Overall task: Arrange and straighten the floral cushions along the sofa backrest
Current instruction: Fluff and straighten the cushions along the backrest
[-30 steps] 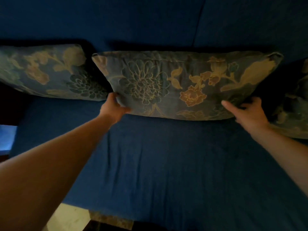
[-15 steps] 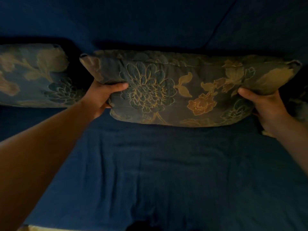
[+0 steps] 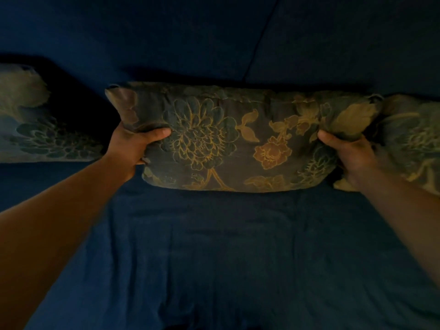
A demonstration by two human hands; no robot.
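The middle cushion is being gripped at both ends; it is lying lengthwise against the sofa backrest, with its lower edge resting on the sofa seat; its dark cover is being shown with a large outlined flower left of centre, a smaller orange flower right of centre, and pale leaves towards the right end.

The left hand is being clenched around the cushion's left end; its thumb is being pressed across the front of the fabric, while the other fingers are being hidden behind the cushion; the corner above the hand is being bunched upwards.

The right hand is being closed on the cushion's right end; its thumb is being laid on the front face below a pale leaf, and the remaining fingers are being concealed between this cushion and the next.

The right cushion is being touched by the middle one at its upper corner; it is partly blurred and cut off by the frame edge.

The left cushion is being kept well apart from the held one, with a dark gap lying between them; it too is being leaned against the backrest.

Both bare forearms are being stretched forward over the blue seat; a seam in the backrest is being seen running diagonally above the cushion's right half.
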